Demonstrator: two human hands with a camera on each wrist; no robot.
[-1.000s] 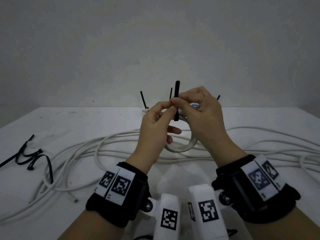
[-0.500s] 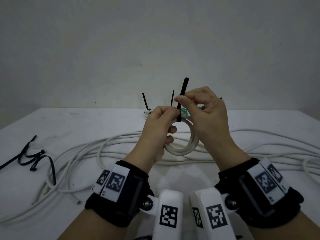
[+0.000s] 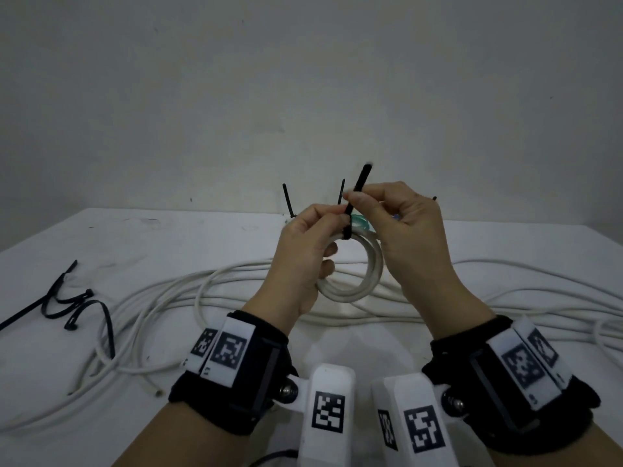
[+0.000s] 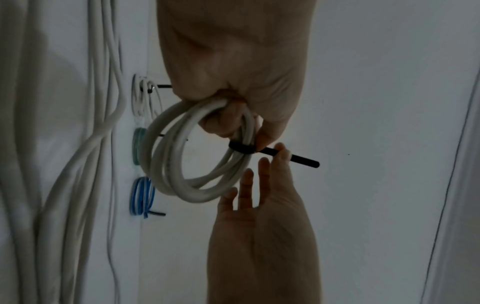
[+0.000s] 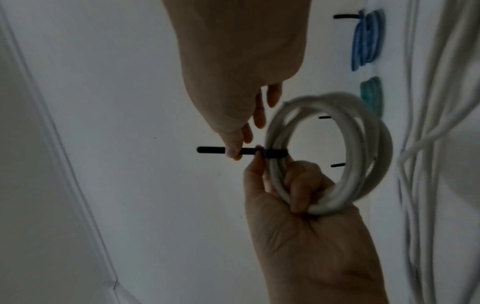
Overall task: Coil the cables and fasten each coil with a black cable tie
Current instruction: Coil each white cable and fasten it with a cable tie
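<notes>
My left hand (image 3: pixel 332 219) grips a small white cable coil (image 3: pixel 354 288) held upright above the table, fingers curled through its ring. A black cable tie (image 3: pixel 347 230) loops round the coil's top by my left thumb. The tie's tail (image 3: pixel 359 183) sticks up and leans right, pinched between thumb and forefinger of my right hand (image 3: pixel 352 197). In the left wrist view the left hand (image 4: pixel 259 137) holds the coil (image 4: pixel 166 156) while the right hand (image 4: pixel 278 154) pinches the tail. The right wrist view shows the right hand (image 5: pixel 235 152), tie (image 5: pixel 275 153) and coil (image 5: pixel 363 144).
Long loose white cables (image 3: pixel 202 291) sprawl across the white table (image 3: pixel 135 244) under my hands. Spare black cable ties (image 3: pixel 67 305) lie at the left. Near the back wall sit tied coils: white (image 4: pixel 141 96), teal (image 4: pixel 137 148) and blue (image 4: pixel 141 195).
My right hand has drawn the tie's tail up and tilted it to the right, and the loop sits closer round the coil. My left hand keeps its grip on the coil.
</notes>
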